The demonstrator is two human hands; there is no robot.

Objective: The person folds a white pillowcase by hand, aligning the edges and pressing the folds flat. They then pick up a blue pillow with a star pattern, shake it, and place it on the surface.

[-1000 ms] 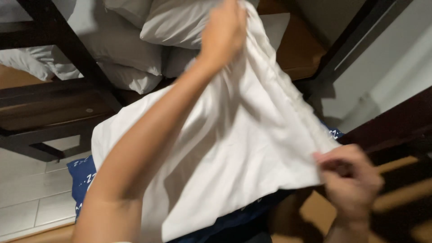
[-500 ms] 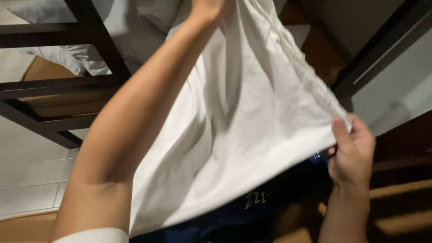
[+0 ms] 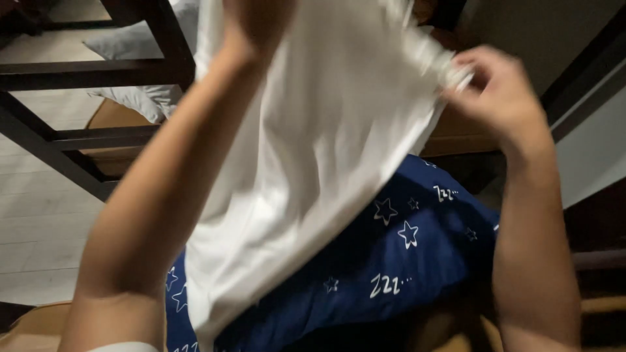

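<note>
We hold a white pillowcase (image 3: 313,150) up in front of us, stretched between both raised hands. Our left hand (image 3: 261,16) is closed on its upper edge at the top of the view, the fingers partly cut off by the frame, and the forearm runs down across the cloth toward the lower left. Our right hand (image 3: 499,91) pinches the bunched, gathered corner of the same edge at the upper right, thumb and fingertips closed narrowly on the fabric. The pillowcase hangs loose from these two grips, falling diagonally to the lower left.

Below and behind it lies a dark blue cloth (image 3: 398,261) printed with white stars and small white lettering, showing under the pillowcase's lower right side. At the left stands a dark wooden frame (image 3: 98,68) of crossing bars, with a white pillow (image 3: 137,98) resting behind them. Pale floor tiles (image 3: 39,221) fill the left edge.
</note>
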